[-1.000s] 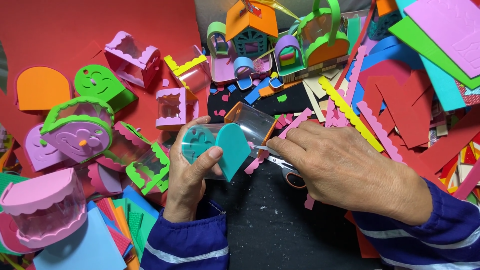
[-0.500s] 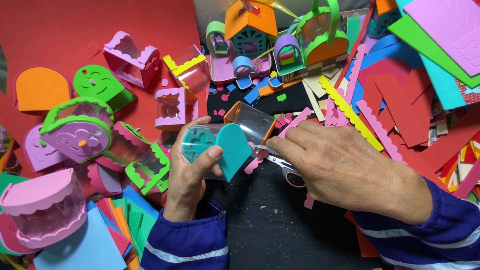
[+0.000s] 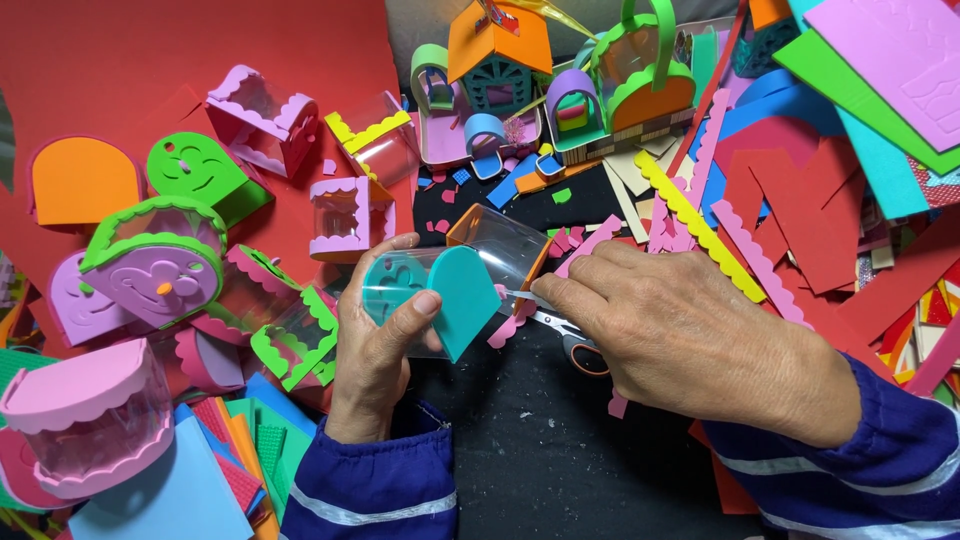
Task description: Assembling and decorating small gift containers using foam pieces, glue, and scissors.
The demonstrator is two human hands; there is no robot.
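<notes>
My left hand [image 3: 375, 345] grips a small clear plastic box with teal foam arch-shaped ends [image 3: 440, 295], thumb pressed on the near teal panel. My right hand [image 3: 680, 335] rests palm down just right of it, its fingertips touching the box's right side near the orange edge. Under that hand lie scissors [image 3: 565, 335] with an orange handle, partly hidden by my fingers; whether the hand grips them is unclear. Both sleeves are dark blue with white stripes.
Several finished foam-and-plastic baskets lie at left, among them a purple one with green trim [image 3: 150, 265] and a pink one [image 3: 85, 415]. Little foam houses [image 3: 500, 60] stand at the back. Loose foam sheets and scalloped strips [image 3: 800, 150] pile up on the right, over a red sheet [image 3: 120, 70].
Almost nothing has moved; my right fingertips have settled slightly closer against the teal box, and my left hand keeps the same grip.
</notes>
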